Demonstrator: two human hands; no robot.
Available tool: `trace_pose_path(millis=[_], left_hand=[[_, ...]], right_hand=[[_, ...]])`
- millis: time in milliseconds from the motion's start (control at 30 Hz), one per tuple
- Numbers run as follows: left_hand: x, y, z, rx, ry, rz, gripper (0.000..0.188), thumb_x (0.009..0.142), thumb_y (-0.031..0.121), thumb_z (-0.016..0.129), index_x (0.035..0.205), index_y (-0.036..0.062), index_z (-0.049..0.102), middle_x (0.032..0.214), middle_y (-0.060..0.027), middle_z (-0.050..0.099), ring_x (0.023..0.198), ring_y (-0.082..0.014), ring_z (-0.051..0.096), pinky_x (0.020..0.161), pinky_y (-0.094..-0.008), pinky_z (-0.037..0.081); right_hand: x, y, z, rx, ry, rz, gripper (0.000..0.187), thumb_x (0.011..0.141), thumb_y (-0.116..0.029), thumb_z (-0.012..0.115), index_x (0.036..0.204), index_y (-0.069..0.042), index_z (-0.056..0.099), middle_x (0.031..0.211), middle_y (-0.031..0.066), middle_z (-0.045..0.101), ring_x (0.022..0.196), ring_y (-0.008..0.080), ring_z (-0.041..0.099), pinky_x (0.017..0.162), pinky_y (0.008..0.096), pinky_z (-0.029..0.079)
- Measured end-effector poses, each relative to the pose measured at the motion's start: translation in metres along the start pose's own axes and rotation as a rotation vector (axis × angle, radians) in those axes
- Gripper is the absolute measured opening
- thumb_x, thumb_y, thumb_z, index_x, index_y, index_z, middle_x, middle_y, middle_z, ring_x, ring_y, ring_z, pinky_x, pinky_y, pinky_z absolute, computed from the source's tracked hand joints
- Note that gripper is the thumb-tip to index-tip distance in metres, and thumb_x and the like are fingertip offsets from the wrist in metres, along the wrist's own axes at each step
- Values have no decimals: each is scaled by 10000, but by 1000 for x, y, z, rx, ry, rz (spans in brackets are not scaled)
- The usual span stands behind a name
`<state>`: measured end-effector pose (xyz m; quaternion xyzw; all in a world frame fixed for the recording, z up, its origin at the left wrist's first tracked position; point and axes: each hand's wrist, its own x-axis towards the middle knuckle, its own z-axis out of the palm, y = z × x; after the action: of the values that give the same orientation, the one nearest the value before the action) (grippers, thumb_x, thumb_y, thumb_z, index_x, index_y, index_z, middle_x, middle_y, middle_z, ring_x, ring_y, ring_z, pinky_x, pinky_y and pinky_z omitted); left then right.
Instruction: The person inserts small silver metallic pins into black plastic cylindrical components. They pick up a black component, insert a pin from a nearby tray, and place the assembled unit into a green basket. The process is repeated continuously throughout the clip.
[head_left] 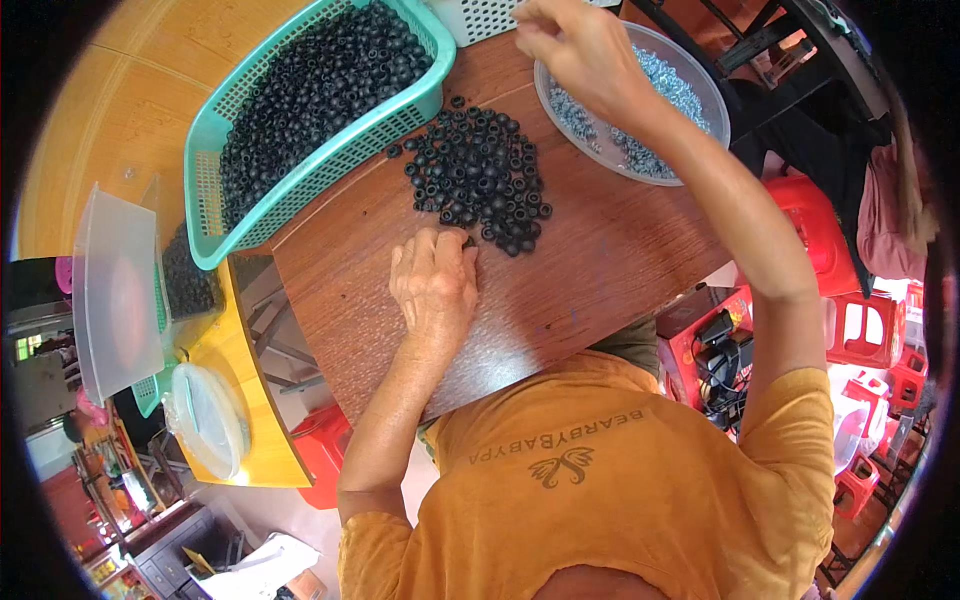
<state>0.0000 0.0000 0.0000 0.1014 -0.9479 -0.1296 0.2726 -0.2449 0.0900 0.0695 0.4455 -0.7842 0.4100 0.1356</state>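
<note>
A loose pile of round black bead-like pieces with holes (485, 170) lies on the brown wooden tabletop (600, 270). At its near edge, my left hand (435, 280) rests with curled fingers closed around one such black piece (468, 241), mostly hidden. Raised beyond the pile, my right hand (590, 60) has thumb and forefinger apart, nothing visible between them. It reaches across a clear round bowl (722, 125) of small silvery metal parts (665, 85). By its fingertips is a white perforated basket (480, 20), cut off by the picture's top edge.
At the far left, a teal basket (330, 165) full of black pieces overlaps the table's edge. A yellow table (250, 400) on the left holds a clear bin (120, 290) and a pale round lid (207, 420). Red stools (805, 235) stand on the right.
</note>
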Motion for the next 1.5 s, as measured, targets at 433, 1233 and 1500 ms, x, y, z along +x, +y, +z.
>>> trace_pose_path(millis=[433,1233,1500], left_hand=[[2,-9,-7,-353,-29,-326,89,770,19,646,854,-7,631,797,-141,649,609,-215,611,541,-299,484],[-10,54,-17,-1790,18,-953,190,816,-59,619,1005,-49,606,893,-108,647,743,-152,619,639,-253,533],[-12,57,-9,-1792,-14,-1012,159,823,-45,619,981,-27,626,930,-106,638,737,-146,598,679,-258,517]], right_hand=[[-124,-46,-14,343,0,94,107,772,-14,644,878,-4,639,817,133,635,770,290,616,665,339,482],[-168,-88,5,349,234,-48,206,616,25,679,805,-49,643,808,60,604,704,233,562,577,316,454],[-175,-86,2,319,228,-20,209,604,26,670,799,-43,639,840,65,591,696,217,532,551,294,445]])
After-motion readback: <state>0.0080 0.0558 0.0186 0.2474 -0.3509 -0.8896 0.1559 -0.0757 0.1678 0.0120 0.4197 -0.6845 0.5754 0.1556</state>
